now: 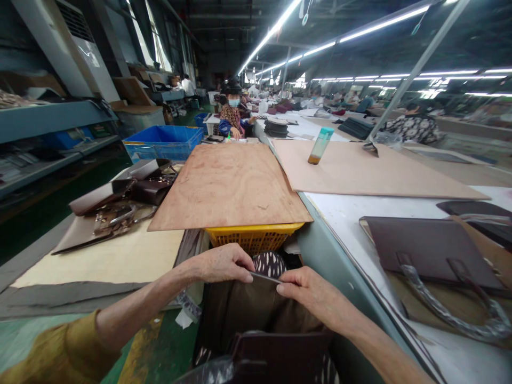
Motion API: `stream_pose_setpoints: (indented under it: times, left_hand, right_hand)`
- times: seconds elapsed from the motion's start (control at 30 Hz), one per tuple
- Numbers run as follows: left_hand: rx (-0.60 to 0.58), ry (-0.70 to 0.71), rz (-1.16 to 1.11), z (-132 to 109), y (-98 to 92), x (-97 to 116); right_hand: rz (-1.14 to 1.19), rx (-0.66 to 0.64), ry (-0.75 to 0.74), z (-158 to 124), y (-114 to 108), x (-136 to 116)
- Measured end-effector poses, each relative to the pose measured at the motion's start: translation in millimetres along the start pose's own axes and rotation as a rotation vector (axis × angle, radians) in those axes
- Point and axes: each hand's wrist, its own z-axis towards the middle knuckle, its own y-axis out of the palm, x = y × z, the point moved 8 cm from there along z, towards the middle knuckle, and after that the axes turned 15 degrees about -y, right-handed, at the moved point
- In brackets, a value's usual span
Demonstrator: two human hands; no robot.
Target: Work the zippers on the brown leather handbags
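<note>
On my lap lies a dark brown handbag [256,304], its brownish lining and upper edge facing me. My left hand [226,264] pinches that edge between thumb and fingers. A short way to the right, my right hand [310,290] grips the same edge, thumb on the near side. The stretch of edge between the two hands looks straight. Closer to me, a darker maroon panel of the bag and some clear plastic wrap [210,370] are blurred. Patterned cloth [270,262] shows on my knee just beyond the hands.
Ahead, a plywood board [232,186] rests over a yellow basket [256,237]. Bag pieces [148,189] lie at left, near a blue crate [164,140]. On the right table are another handbag [428,256] and a teal-capped bottle [320,145]. A co-worker [234,120] sits beyond the board.
</note>
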Motion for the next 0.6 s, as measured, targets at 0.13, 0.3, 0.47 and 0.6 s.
stream_pose_setpoints:
  times: [0.13, 0.3, 0.47, 0.6]
  left_hand:
    - [0.022, 0.018, -0.003, -1, 0.4, 0]
    - [0.070, -0.008, -0.043, -2, 0.1, -3]
    - [0.122, -0.043, -0.062, 3, 1.0, -9]
    - [0.132, -0.020, -0.079, 3, 3.8, -7]
  right_hand:
    - [-0.072, -0.017, -0.031, 4, 0, 0]
    - [-0.120, -0.050, -0.048, 6, 0, 0]
    - [-0.167, -0.082, -0.022, 9, -1, -2]
    - [-0.201, -0.092, -0.017, 16, 3, -11]
